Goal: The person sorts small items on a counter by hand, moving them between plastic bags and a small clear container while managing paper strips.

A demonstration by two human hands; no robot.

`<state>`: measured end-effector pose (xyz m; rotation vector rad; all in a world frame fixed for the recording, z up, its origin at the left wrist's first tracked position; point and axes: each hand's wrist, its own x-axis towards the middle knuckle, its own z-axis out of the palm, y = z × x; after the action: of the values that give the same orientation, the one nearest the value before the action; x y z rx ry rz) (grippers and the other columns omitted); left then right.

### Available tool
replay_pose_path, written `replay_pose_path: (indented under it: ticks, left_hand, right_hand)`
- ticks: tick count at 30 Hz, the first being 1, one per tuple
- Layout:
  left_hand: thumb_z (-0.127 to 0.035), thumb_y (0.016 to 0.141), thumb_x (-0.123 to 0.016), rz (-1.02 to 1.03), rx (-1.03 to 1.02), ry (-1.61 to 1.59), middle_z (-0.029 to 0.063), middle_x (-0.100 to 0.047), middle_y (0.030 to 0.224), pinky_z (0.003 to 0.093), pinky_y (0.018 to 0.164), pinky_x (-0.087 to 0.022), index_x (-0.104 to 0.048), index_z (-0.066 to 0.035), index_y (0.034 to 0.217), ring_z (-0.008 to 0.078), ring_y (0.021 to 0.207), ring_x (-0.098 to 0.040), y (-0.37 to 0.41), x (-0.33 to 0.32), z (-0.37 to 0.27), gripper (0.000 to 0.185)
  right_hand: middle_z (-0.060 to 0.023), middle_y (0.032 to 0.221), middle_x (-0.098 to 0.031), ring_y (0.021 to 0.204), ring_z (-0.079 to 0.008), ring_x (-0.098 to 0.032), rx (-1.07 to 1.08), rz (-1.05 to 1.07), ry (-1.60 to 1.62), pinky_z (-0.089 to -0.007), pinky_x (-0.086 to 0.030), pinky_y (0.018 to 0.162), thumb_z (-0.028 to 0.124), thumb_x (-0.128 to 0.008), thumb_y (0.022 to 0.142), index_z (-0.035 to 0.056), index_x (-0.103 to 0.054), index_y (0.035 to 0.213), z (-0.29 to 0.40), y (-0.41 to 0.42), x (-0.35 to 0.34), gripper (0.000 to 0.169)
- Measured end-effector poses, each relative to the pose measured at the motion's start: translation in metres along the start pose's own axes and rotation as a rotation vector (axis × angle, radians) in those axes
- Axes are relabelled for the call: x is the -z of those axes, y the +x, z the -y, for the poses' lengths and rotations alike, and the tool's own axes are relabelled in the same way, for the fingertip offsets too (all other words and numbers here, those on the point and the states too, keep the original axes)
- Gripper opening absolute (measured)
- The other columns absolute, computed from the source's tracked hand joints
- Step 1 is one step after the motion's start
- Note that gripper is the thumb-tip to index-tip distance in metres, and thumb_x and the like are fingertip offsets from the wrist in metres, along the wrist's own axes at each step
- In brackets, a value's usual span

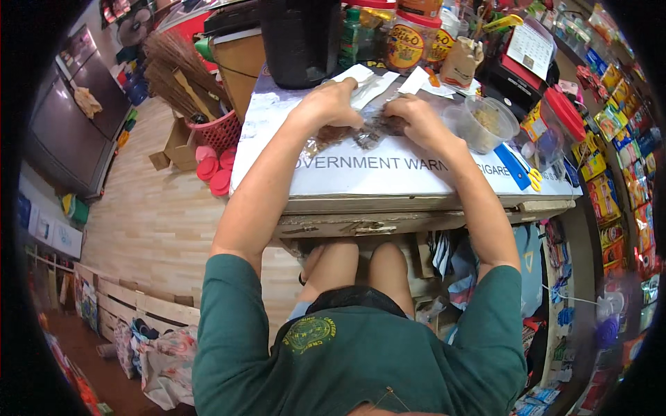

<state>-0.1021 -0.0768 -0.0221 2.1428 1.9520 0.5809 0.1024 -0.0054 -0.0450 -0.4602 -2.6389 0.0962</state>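
Observation:
My left hand [333, 106] arches over the table's near-left part, thumb and index finger apart, beside a stack of white plastic bags [372, 91]. Its other fingers are hidden beneath the palm. Bent inward, my right hand [419, 119] pinches the edge of a small clear plastic packet [390, 124] with dark contents. Between the hands lie more small packets [367, 138] of dark, dried-looking bits, and one with brown contents [328, 138] sits under my left hand. Right of my right hand stands a clear plastic tub [486, 125] with a brownish crumbly substance inside.
A blue flat-bladed item [512, 164] and yellow-handled scissors [534, 178] lie at the right. Behind are a black bin [299, 41], Stik-O jars [411, 44], a brown paper bag [462, 62] and a calendar [530, 47]. A red-lidded jar [556, 127] stands right; a broom basket [216, 130] left.

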Motion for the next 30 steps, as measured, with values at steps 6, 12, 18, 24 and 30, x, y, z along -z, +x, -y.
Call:
replay_pose_path:
  ticks: [6,12,18,24,30]
  left_hand:
    - [-0.032,0.054,-0.069,-0.016,0.032,0.023,0.0239,-0.06,0.094,0.0387,0.081,-0.045,-0.054,0.001,0.101,0.0354,0.09,-0.058,0.002,-0.001,0.002,0.06]
    - [-0.031,0.053,-0.07,-0.119,-0.029,0.098,0.0233,-0.061,0.088,0.0375,0.077,-0.046,-0.054,0.003,0.094,0.0351,0.085,-0.059,-0.002,-0.013,0.002,0.056]
    - [-0.024,0.053,-0.07,0.08,-0.023,-0.042,0.0236,-0.061,0.088,0.0354,0.078,-0.046,-0.048,0.003,0.102,0.0345,0.087,-0.059,-0.002,-0.007,-0.008,0.059]
    - [-0.018,0.056,-0.068,0.015,-0.026,-0.134,0.0215,-0.061,0.085,0.0341,0.075,-0.046,-0.046,0.002,0.102,0.0316,0.084,-0.06,-0.015,0.01,-0.015,0.055]
    - [-0.013,0.059,-0.069,-0.222,-0.056,-0.342,0.0071,-0.055,0.084,0.0261,0.066,-0.044,-0.049,-0.002,0.099,0.0135,0.074,-0.052,-0.063,0.093,-0.005,0.046]
  right_hand:
    - [-0.0133,0.083,-0.064,0.079,-0.021,-0.061,-0.226,-0.299,0.171,-0.0287,-0.047,0.072,-0.01,-0.055,0.072,-0.0021,-0.061,0.088,-0.006,-0.002,0.002,0.019]
    - [-0.0078,0.078,-0.065,0.073,-0.0111,-0.059,-0.252,-0.55,0.249,-0.0232,-0.046,0.068,-0.007,-0.054,0.078,-0.0015,-0.062,0.089,0.003,-0.005,0.013,0.015]
    - [-0.007,0.076,-0.065,0.071,-0.0095,-0.058,-0.313,-0.764,0.302,-0.0232,-0.045,0.066,-0.005,-0.055,0.078,0.0,-0.063,0.088,-0.001,-0.012,0.015,0.014]
    - [-0.0008,0.077,-0.063,0.072,-0.0058,-0.055,-0.353,-0.932,0.394,-0.0194,-0.044,0.066,-0.006,-0.054,0.079,-0.0002,-0.063,0.088,-0.008,-0.016,0.028,0.014]
    - [-0.0028,0.077,-0.063,0.073,-0.0071,-0.056,-0.312,-0.947,0.448,-0.0211,-0.044,0.066,-0.005,-0.054,0.079,-0.0004,-0.063,0.087,0.007,0.007,0.034,0.013]
